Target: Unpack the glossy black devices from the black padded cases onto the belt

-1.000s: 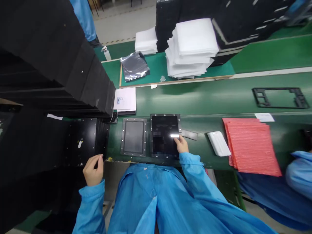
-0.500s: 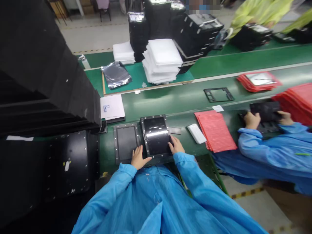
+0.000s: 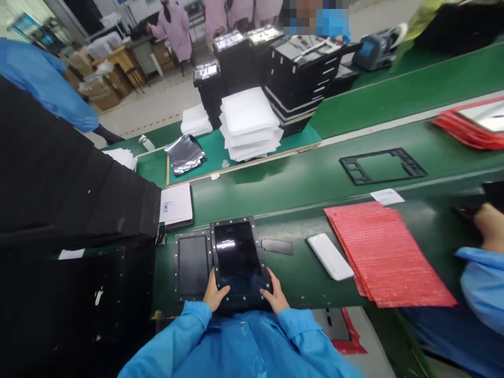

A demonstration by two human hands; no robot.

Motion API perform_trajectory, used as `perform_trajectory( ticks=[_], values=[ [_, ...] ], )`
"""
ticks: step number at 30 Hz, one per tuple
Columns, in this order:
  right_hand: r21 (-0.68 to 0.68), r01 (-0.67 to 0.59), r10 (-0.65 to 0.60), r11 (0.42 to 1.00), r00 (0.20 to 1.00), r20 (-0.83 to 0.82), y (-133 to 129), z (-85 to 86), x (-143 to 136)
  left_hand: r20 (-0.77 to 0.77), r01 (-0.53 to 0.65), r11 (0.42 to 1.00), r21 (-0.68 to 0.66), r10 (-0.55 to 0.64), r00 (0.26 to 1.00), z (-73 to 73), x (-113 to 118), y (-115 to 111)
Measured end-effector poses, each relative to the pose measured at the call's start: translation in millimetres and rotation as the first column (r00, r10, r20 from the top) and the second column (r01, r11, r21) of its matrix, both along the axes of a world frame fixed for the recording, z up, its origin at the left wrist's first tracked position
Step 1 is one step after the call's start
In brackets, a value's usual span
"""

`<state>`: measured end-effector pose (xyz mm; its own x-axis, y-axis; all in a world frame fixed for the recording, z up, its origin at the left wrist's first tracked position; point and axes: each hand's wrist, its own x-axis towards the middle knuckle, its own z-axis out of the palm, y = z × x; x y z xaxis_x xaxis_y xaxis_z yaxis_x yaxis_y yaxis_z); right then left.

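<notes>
A black rectangular panel with a glossy centre and a frame dotted with small metal studs lies before me on the green bench. My left hand grips its lower left edge, thumb on top. On the opposite edge my right hand holds it the same way. Left of it, nearly touching, rests a similar matt black studded panel. A small dark grey strip lies just right of the held panel.
A white oblong object and red bubble bags lie to the right, near a co-worker's hand. A black frame sits farther back. Tall black stacks rise at left; white sheets are piled behind.
My left hand has moved from the matt panel's corner to the glossy panel's left edge. Both hands now grip that panel. The camera view has shifted, showing more people at the back left.
</notes>
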<state>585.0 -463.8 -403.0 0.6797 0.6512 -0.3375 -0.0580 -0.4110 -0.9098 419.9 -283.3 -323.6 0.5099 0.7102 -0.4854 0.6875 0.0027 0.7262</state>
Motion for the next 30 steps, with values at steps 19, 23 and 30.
perform_trajectory(
  ticks=[19,23,30],
  values=[
    [0.205,0.035,-0.031,0.978,0.999,-0.021,171.7,35.1,119.7,0.018,-0.295,0.931,0.213,0.298,0.954,41.5,120.8,88.4],
    [0.227,0.012,-0.022,0.974,0.999,0.045,173.2,43.3,122.2,-0.074,0.156,0.904,0.399,-0.138,0.988,49.9,82.4,24.7],
    [0.133,-0.215,0.067,0.967,0.724,0.686,165.6,64.9,110.4,-0.282,0.738,0.333,0.587,-0.771,0.571,11.1,-0.2,-44.3]
  ],
)
